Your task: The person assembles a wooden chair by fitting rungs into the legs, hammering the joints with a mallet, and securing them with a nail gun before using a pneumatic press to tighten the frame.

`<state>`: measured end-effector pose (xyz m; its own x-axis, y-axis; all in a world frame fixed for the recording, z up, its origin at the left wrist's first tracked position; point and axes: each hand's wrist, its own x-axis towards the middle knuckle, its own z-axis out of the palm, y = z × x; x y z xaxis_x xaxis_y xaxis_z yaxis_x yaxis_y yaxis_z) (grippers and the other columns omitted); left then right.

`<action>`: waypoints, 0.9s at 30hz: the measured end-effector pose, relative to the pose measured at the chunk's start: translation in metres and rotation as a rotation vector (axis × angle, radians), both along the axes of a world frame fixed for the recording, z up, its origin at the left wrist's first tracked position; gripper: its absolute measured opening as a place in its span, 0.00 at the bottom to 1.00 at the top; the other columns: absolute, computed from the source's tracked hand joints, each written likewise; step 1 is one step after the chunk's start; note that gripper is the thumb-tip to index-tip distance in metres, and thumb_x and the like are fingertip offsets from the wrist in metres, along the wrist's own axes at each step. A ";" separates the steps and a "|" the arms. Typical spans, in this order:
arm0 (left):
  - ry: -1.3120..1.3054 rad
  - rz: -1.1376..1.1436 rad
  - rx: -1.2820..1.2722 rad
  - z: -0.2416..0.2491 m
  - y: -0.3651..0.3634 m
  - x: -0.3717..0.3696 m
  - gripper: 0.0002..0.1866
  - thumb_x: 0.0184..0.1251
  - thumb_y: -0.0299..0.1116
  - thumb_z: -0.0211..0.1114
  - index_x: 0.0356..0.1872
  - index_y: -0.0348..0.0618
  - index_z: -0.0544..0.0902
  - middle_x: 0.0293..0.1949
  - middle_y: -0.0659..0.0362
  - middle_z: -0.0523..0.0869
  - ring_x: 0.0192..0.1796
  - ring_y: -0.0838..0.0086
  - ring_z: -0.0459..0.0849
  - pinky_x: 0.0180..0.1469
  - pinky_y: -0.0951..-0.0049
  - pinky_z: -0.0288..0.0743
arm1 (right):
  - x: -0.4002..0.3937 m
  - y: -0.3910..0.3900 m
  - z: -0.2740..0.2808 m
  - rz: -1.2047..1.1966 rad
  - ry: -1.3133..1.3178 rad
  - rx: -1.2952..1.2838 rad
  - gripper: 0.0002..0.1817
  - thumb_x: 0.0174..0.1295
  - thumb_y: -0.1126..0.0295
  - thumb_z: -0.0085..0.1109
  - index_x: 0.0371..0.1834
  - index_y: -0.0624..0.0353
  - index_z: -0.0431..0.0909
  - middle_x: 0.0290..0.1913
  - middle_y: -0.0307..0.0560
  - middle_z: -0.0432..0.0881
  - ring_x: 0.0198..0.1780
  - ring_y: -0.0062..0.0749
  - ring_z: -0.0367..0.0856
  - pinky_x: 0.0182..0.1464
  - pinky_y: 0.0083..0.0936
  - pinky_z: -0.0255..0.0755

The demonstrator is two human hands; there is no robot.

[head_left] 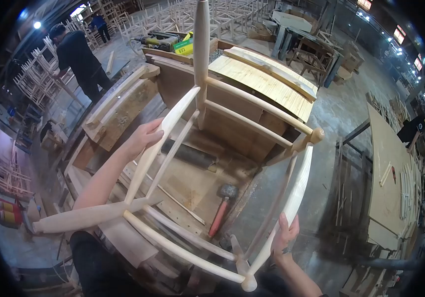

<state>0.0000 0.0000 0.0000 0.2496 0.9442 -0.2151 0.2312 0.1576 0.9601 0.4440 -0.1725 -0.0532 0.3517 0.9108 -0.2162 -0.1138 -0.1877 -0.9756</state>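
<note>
Holding a pale wooden frame of rounded posts point(257, 103) between my hands, above a brown wooden workbench point(195, 190). Left hand point(142, 137) clamped on one broad rail point(144, 166), right hand point(285, 235) on its opposite point(296, 190); rails slant away rightward, right hand nearer me.

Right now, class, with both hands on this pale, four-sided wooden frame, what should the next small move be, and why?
Probably a slight tilt of the pale wooden frame to look over its corner joints. The left hand grips one rail and the right hand the one opposite, so it should turn evenly, while the red-handled, dark-headed mallet lies below, in neither hand.
</note>
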 end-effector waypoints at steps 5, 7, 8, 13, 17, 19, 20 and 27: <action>0.009 0.019 -0.021 -0.029 0.014 -0.017 0.37 0.72 0.45 0.63 0.78 0.42 0.65 0.52 0.61 0.83 0.48 0.81 0.78 0.47 0.81 0.74 | -0.024 0.014 -0.018 -0.017 0.020 -0.001 0.17 0.71 0.59 0.60 0.50 0.59 0.70 0.33 0.38 0.74 0.25 0.18 0.72 0.23 0.21 0.70; -0.007 0.019 -0.025 -0.044 0.020 -0.009 0.38 0.71 0.46 0.63 0.79 0.41 0.65 0.51 0.61 0.83 0.47 0.83 0.77 0.47 0.83 0.72 | -0.019 0.017 -0.023 -0.020 -0.012 -0.011 0.17 0.71 0.59 0.61 0.50 0.60 0.70 0.34 0.38 0.75 0.25 0.18 0.73 0.24 0.21 0.70; -0.005 0.013 -0.031 -0.047 0.021 -0.008 0.38 0.71 0.46 0.63 0.79 0.42 0.64 0.51 0.61 0.83 0.48 0.83 0.77 0.47 0.83 0.71 | -0.018 0.018 -0.025 -0.019 -0.019 -0.019 0.17 0.71 0.60 0.61 0.50 0.60 0.70 0.34 0.39 0.75 0.26 0.18 0.73 0.24 0.22 0.71; -0.036 0.001 -0.059 -0.071 0.028 -0.015 0.38 0.72 0.46 0.61 0.80 0.43 0.63 0.53 0.61 0.84 0.51 0.82 0.78 0.50 0.81 0.72 | -0.019 0.024 -0.036 -0.002 -0.001 -0.042 0.18 0.71 0.59 0.62 0.51 0.61 0.70 0.35 0.39 0.76 0.27 0.19 0.73 0.25 0.22 0.71; -0.004 0.037 -0.136 -0.074 0.019 -0.037 0.34 0.75 0.43 0.58 0.79 0.41 0.65 0.56 0.57 0.84 0.51 0.79 0.81 0.49 0.77 0.78 | -0.017 0.026 -0.032 0.039 -0.044 -0.049 0.20 0.72 0.61 0.61 0.57 0.64 0.72 0.43 0.39 0.78 0.42 0.21 0.76 0.46 0.24 0.74; -0.006 0.174 -0.182 -0.068 0.005 -0.059 0.31 0.77 0.42 0.55 0.76 0.38 0.67 0.56 0.53 0.85 0.49 0.76 0.84 0.47 0.75 0.81 | -0.011 0.029 -0.038 0.083 -0.082 -0.017 0.20 0.72 0.60 0.63 0.56 0.64 0.72 0.43 0.39 0.78 0.41 0.20 0.75 0.45 0.22 0.73; -0.038 0.294 -0.186 -0.068 -0.009 -0.077 0.29 0.78 0.41 0.54 0.74 0.36 0.68 0.56 0.52 0.85 0.47 0.74 0.86 0.46 0.74 0.83 | -0.008 0.031 -0.040 0.115 -0.100 -0.001 0.21 0.72 0.60 0.64 0.56 0.64 0.72 0.42 0.39 0.78 0.40 0.19 0.75 0.44 0.21 0.72; 0.061 1.241 0.021 -0.033 -0.197 -0.203 0.16 0.80 0.35 0.52 0.58 0.36 0.77 0.42 0.51 0.87 0.33 0.71 0.87 0.34 0.73 0.84 | 0.022 0.056 -0.015 0.552 0.135 -0.219 0.21 0.71 0.63 0.65 0.60 0.65 0.74 0.43 0.37 0.80 0.43 0.18 0.76 0.47 0.19 0.71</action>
<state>-0.2032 -0.1971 -0.0334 -0.8241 0.5383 -0.1766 -0.0186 0.2859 0.9581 0.4659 -0.1164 -0.0687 -0.2037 0.8800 -0.4290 -0.0622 -0.4490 -0.8914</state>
